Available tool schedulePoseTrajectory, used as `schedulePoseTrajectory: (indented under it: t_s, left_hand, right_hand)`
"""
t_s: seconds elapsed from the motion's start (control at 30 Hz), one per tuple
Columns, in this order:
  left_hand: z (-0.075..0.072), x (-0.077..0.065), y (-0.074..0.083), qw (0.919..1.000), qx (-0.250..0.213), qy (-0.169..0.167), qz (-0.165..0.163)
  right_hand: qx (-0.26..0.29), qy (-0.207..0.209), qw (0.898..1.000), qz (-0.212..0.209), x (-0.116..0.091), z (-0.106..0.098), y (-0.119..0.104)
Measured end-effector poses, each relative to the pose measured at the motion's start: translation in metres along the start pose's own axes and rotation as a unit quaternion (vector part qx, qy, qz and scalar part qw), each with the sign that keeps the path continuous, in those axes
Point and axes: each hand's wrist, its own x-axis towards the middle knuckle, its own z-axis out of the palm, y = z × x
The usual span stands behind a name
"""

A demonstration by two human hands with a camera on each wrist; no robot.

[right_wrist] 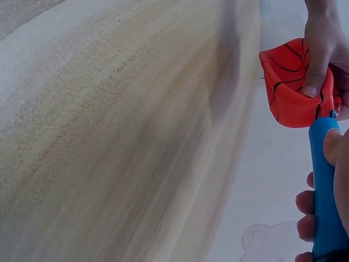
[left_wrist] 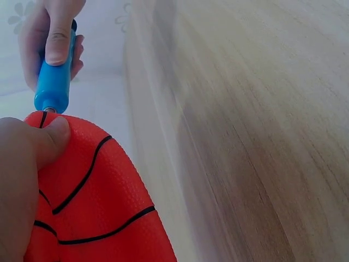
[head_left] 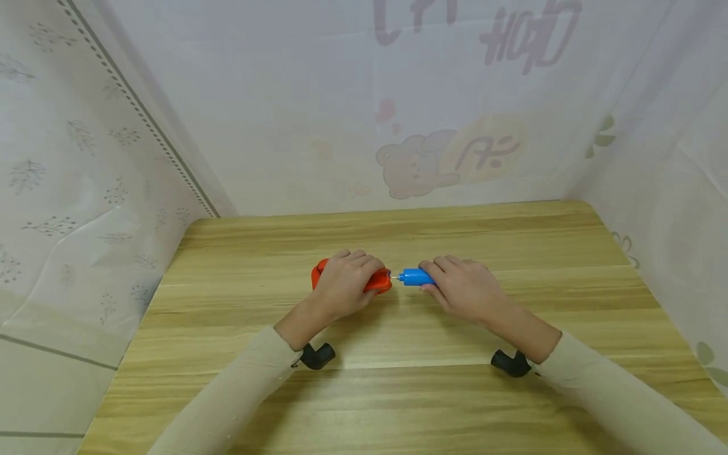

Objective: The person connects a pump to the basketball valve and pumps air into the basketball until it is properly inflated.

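Plainly, left grip (head_left: 348, 279) holding one crumpled red ball (left_wrist: 109, 185), right grip (head_left: 467, 285) one blue pump (head_left: 414, 277)

In the head view, the middle of the creased red ball (head_left: 379, 280) is covered by the left hand (head_left: 349, 281), and lettering (head_left: 387, 39) is cut off at twelve o'clock. The blue pump (right_wrist: 323, 185) is cropped at five o'clock in the right wrist view — whether the needle (head_left: 395, 277) is seated cannot be told.

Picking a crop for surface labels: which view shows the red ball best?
Left wrist: the red ball is largest there, its black-lined, pebbled surface clear, though the left hand covers part and the bottom edge cuts it off. Head: small, largely under that hand. Right wrist: dented shape visible, smaller, partly covered.
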Motion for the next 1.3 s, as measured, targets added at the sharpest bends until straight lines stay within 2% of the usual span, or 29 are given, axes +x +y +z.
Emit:
schedulePoseTrajectory:
  t_s: [0.27,0.5,0.7,0.87,1.1,1.3]
  left_hand:
    - [0.001,0.0,0.003,0.9997,-0.008,-0.021,-0.003]
    - [0.002,0.002,0.004,0.9999,-0.012,-0.007,-0.001]
    - [0.003,0.001,0.004,0.9999,-0.015,0.0,0.006]
    - [0.007,0.0,0.006,0.9997,-0.016,-0.012,0.011]
    - [0.008,0.001,0.009,0.9997,-0.016,-0.016,0.007]
    - [0.009,0.003,0.011,0.9998,-0.018,-0.011,0.007]
  right_hand:
    - [0.0,0.012,1.0,-0.013,0.0,0.003,0.0]
    - [0.007,0.025,1.0,-0.013,0.0,0.005,-0.001]
    - [0.001,0.0,1.0,-0.009,0.001,0.005,-0.004]
    - [-0.014,-0.025,0.999,-0.014,0.001,0.005,-0.005]
    - [-0.023,-0.023,0.999,-0.026,0.002,0.006,-0.007]
    - [-0.018,-0.019,0.999,-0.018,0.004,0.008,-0.009]
